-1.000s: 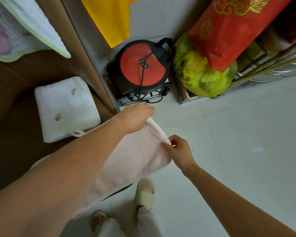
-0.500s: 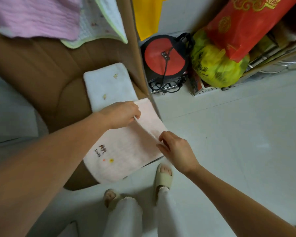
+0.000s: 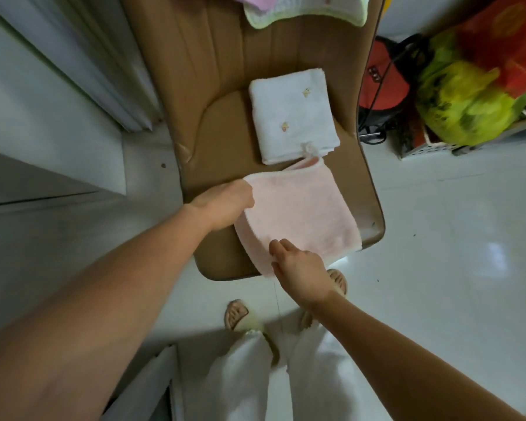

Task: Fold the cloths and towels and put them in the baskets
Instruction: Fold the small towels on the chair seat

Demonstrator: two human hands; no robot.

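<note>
Pink towel [image 3: 301, 214] folded on the brown chair seat [image 3: 222, 141].
I saw my left hand [image 3: 225, 202] gripping its left edge, right hand [image 3: 301, 268] pinching the near corner; it lay soft, just beside a folded white towel [image 3: 292, 117].

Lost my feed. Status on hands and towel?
Left hand and right hand both gripping pink towel on brown seat. White towel folded beside. Nothing blocking.

Chair seat [image 3: 222, 138]: bare tan surface lies open left of the folded white towel [image 3: 292, 117].
Front of the seat: covered by the pink towel [image 3: 301, 217], which overhangs its near edge.
Back of the seat: cloths [image 3: 304, 10] drape over the backrest.
Right of the chair: a red and black appliance [image 3: 383, 86] and yellow and red bags [image 3: 468, 98] crowd the floor.
Left of the chair: white panels [image 3: 73, 71] stand close.
</note>
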